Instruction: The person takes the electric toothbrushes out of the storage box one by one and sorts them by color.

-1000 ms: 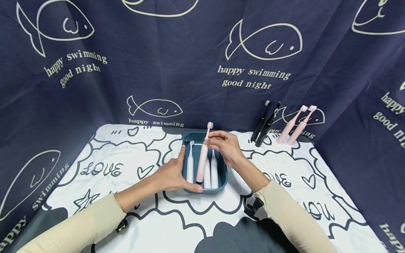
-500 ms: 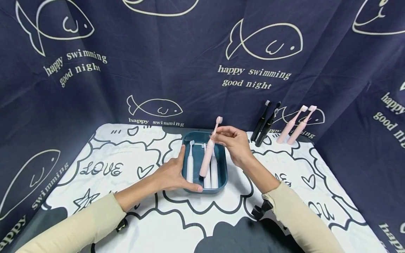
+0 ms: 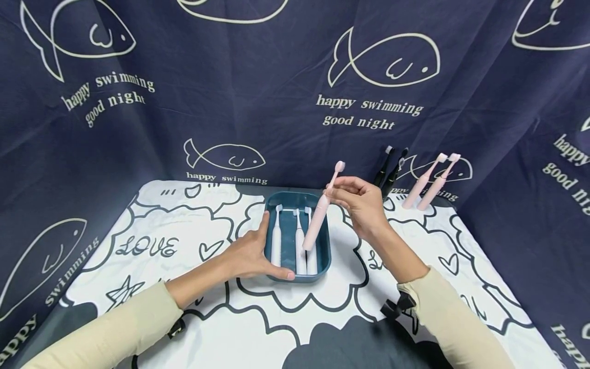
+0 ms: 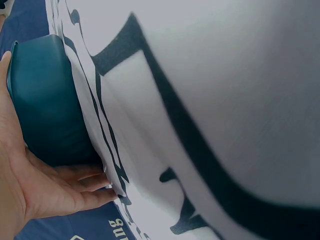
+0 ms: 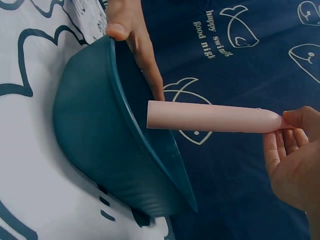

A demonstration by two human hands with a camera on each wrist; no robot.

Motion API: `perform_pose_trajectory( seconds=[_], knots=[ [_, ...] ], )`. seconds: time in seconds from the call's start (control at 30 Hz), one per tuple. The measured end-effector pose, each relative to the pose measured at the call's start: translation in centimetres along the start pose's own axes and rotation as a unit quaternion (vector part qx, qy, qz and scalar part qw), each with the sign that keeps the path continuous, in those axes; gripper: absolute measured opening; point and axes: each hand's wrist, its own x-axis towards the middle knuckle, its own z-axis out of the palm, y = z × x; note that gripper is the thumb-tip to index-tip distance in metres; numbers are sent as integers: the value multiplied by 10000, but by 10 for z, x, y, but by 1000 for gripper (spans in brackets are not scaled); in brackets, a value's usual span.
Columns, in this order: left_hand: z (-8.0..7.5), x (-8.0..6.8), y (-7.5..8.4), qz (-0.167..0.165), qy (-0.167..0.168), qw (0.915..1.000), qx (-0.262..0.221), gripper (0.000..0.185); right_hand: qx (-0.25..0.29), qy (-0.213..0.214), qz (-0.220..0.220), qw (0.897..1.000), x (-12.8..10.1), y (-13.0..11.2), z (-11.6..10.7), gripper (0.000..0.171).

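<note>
Head cam: your R hand [image 3: 361,205] pinches the pink toothbrush [image 3: 318,221] at its neck, brush head up, handle slanting down-left over the R side of the blue box [image 3: 288,236]. Your L hand [image 3: 251,253] is spread, fingers mostly straight, against the box's L side, thumb along the near rim. In the box: 3 white toothbrushes [image 3: 276,246], heads toward the far end, 1 by the L wall, 2 close together on the R; the pink handle's lower end overlaps the R-most one in this view. Behind your R hand, 2 black toothbrushes [image 3: 391,179], partly hidden; R of them, 2 more pink toothbrushes [image 3: 435,187] upright near the navy backdrop [image 3: 286,92]. L wrist cam: your fingers lie on the box's outer wall, box sitting on the b/w tablecloth. R wrist cam: thumb + fingertips hold the pink neck, handle bottom just by the box opening; can't tell if touching.
</note>
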Motion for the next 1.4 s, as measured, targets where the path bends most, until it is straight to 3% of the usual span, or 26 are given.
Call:
perform_pose_trajectory(
  seconds=[0.27,0.57,1.4],
  knots=[
    [1,-1,-1,86,19,9999,-64,173,-32,126,-121,9998,1,-9,-15,28],
    [1,-1,0,-45,68,10000,-53,174,-76,253,-219,9994,0,-16,-29,23],
    [0,-1,1,-49,5,10000,-64,174,541,746,-722,9931,2,-28,-72,32]
  ],
)
